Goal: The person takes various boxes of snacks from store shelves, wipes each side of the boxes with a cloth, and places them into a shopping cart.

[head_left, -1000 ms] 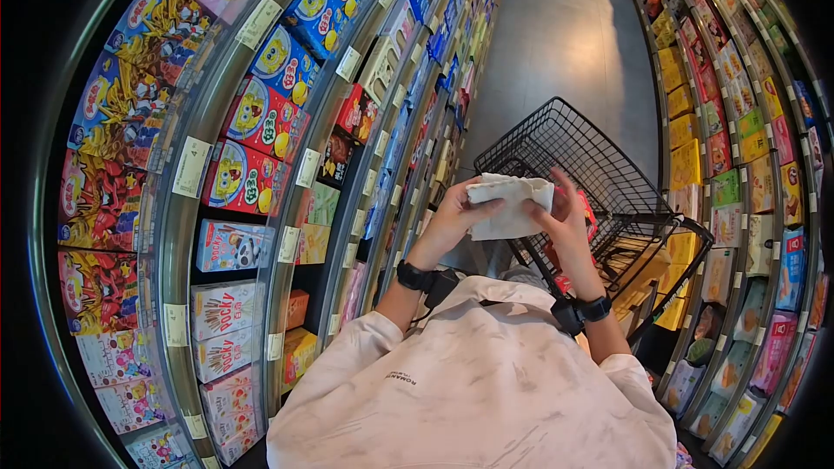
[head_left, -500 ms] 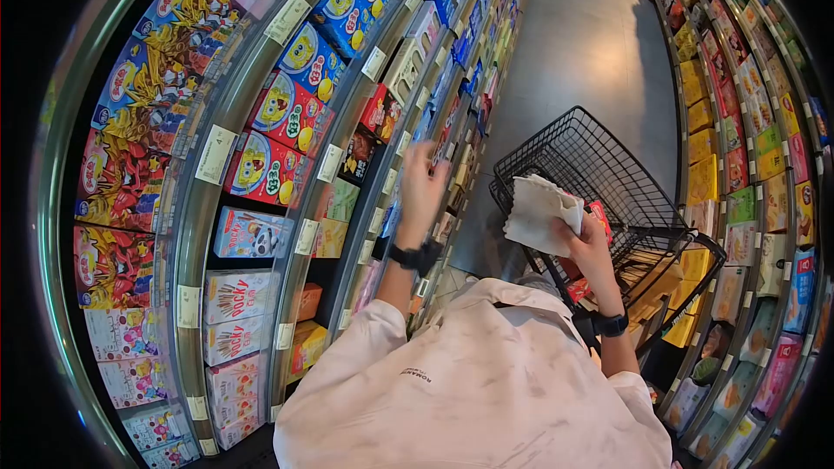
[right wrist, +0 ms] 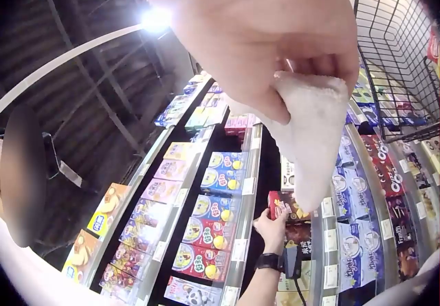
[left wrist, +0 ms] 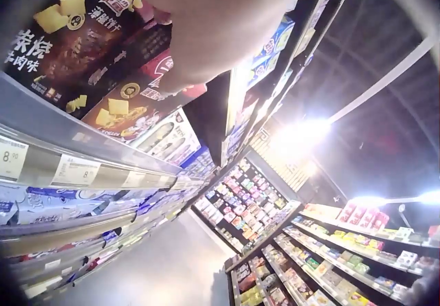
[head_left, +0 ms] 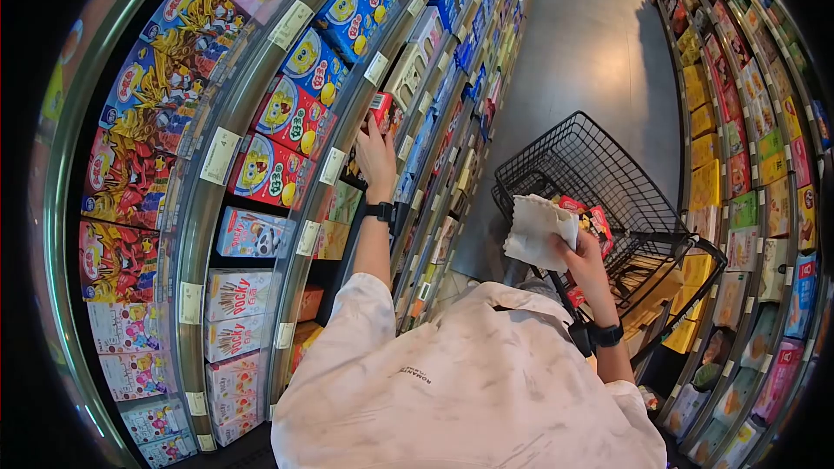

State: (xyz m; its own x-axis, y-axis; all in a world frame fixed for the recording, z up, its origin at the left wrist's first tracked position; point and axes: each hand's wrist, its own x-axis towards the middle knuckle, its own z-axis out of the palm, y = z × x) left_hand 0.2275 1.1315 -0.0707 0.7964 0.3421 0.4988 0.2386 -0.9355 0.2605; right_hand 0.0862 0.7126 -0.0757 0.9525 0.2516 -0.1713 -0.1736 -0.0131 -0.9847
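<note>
My left hand (head_left: 375,161) reaches to the shelf on the left and grips the end of a red biscuit box (head_left: 382,107). Seen from the right wrist, the fingers and thumb lie around the near end of that box (right wrist: 294,208). A dark box of beef-flavour crackers (left wrist: 51,45) stands beside it in the left wrist view, where the hand covers part of the row. Over the near side of the shopping cart, my right hand (head_left: 591,269) pinches a folded white cloth (head_left: 539,230) between thumb and fingers. The cloth (right wrist: 309,127) hangs down from the grip.
A black wire shopping cart (head_left: 632,169) stands ahead to the right, with red packages (head_left: 599,224) in it. Shelves of boxed snacks line both sides, with price tags (head_left: 220,155) along their edges. Grey floor (head_left: 591,43) runs ahead between them.
The left hand let go of the cloth, swung left and took hold of the red box on the shelf. The right hand has moved a little rightward and down, keeping the cloth.
</note>
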